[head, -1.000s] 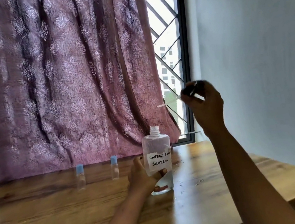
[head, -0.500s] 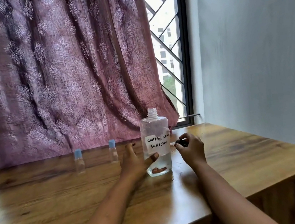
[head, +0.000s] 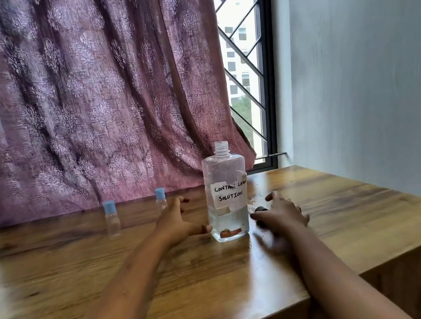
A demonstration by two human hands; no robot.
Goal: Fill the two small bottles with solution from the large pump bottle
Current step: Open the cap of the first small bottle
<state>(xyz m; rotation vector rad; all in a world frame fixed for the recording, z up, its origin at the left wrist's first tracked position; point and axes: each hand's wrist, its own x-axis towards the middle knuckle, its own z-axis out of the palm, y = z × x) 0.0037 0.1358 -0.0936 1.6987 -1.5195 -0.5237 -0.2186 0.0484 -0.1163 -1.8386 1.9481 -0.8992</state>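
Lg bottle, uncapped, label reads "CONTACT LENS SOLUTION", handwritten.

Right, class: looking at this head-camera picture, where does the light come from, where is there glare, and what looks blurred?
Head view: daylight enters through the uncovered window beside the curtain; glare shines on the table in front of the large bottle; the right hand and both forearms are motion-blurred, while the label and the two small bottles stay fairly sharp.
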